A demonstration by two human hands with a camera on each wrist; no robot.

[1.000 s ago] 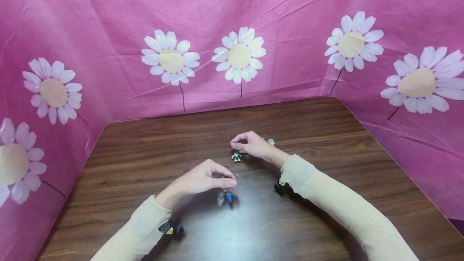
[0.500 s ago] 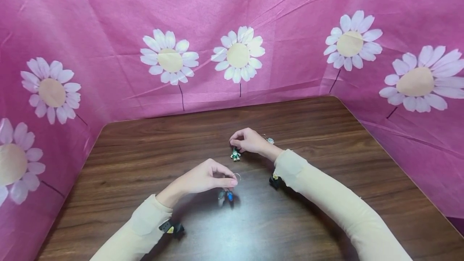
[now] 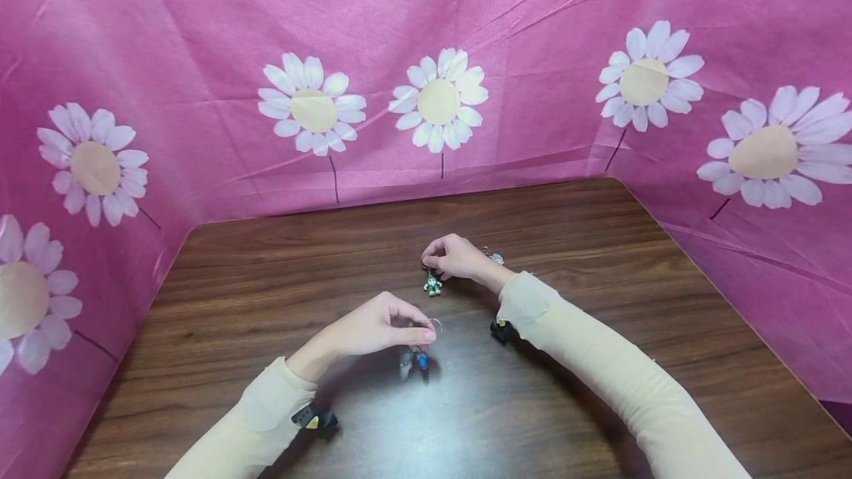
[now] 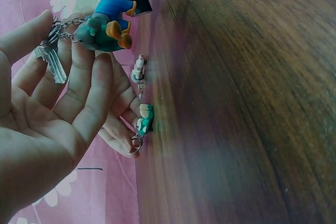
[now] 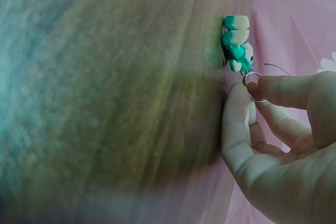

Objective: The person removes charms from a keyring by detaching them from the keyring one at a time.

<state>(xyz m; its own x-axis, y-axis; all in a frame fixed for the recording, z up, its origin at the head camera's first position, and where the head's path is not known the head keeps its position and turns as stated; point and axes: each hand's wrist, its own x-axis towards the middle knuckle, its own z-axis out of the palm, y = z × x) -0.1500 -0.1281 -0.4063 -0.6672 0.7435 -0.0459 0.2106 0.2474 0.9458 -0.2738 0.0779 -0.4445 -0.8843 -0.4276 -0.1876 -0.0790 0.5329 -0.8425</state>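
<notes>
My left hand [image 3: 373,325] pinches a keychain by its metal ring [image 3: 436,325] over the middle of the table. From it hang a silver key [image 4: 52,64] and a small blue figurine [image 4: 111,11] with a dark head and orange feet. Farther back, thumb and fingers of my right hand [image 3: 458,257] pinch the ring [image 5: 256,86] of another keychain, whose green and white figurine [image 3: 433,284] dangles feet down, close over the tabletop. Behind the right wrist lies a third keychain with a pale figurine [image 3: 496,259], partly hidden by that hand in the head view.
The brown wood-grain table [image 3: 279,265] is enclosed at the back and sides by a pink cloth [image 3: 532,124] printed with white daisies. A black wrist camera [image 3: 501,330] hangs below the right sleeve, and another camera [image 3: 318,418] below the left.
My right hand has shifted slightly away, carrying the green figurine a little upward in the head view, and its forearm has swung left. The left hand stays nearly still with its keychain.
</notes>
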